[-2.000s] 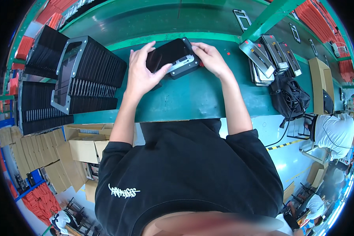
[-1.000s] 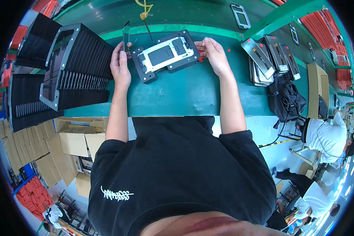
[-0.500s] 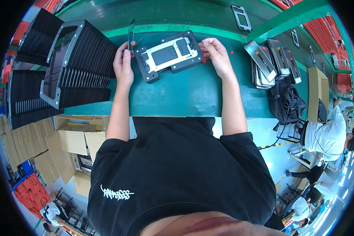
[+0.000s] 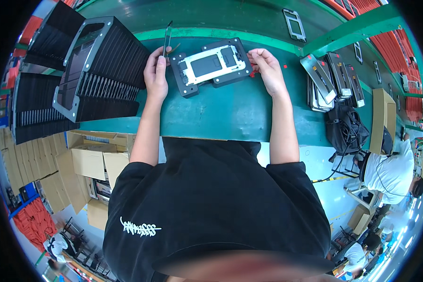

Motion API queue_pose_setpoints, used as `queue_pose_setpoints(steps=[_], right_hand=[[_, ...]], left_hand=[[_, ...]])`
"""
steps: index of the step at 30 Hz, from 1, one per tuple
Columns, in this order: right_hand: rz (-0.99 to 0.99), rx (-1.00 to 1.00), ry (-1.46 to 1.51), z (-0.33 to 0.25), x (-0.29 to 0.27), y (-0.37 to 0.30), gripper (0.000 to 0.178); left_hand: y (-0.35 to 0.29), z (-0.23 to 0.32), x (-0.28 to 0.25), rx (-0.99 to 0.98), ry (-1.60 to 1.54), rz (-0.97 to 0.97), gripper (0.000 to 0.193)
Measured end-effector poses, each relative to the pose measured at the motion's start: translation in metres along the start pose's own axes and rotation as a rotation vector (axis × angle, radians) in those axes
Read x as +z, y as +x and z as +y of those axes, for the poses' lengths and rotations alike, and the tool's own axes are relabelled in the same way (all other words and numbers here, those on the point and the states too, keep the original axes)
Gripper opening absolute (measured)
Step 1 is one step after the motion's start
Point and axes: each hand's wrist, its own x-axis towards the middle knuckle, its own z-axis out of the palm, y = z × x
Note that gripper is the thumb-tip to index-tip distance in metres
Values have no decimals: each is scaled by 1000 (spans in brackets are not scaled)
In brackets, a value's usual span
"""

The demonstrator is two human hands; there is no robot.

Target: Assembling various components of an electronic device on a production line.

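My left hand [image 4: 156, 77] grips a thin dark glass panel [image 4: 168, 35], apparently a phone screen, held on edge and seen almost side-on. A narrow brownish ribbon [image 4: 175, 48] sticks out beside it. Just right of that hand, a black fixture block [image 4: 187, 90] lies on the green bench, with a white-edged phone-shaped frame [image 4: 215, 75] set in it. At the block's right end is my right hand [image 4: 270, 73], its thumb and fingertips pinched together. Whatever they hold, if anything, is too small to make out. Red bits [image 4: 254, 73] show just below those fingertips.
Black slotted racks [image 4: 110, 70] of panels crowd the left. Stacked phone-sized panels [image 4: 320, 80] lie on the right, near a black bag [image 4: 345, 127] with cables and a cardboard box [image 4: 383, 120]. A green beam [image 4: 352, 28] crosses the upper right; a metal frame [image 4: 294, 25] lies beyond.
The whole view has shifted a little, so the bench things appear farther right. My left hand still holds the panel; the right hand's fingers have curled slightly at the block's end.
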Motion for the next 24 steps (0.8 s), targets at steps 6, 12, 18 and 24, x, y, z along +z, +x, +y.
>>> queue_pose_setpoints(steps=[6,12,18,24], right_hand=[[6,21,24,3,1,-1,21],[-3,16,0,1,-5,0,21],[3,8,24,-4,3,-4,20],[14,27,36,-1,1,-5,18]], left_hand=[[-4,-1,0,-9,41,4,42],[-3,1,7,-10,77,-7,44],[-5,-5,-4,-10,55,6,42],[-5,-7,-9,17,100,-24,41]])
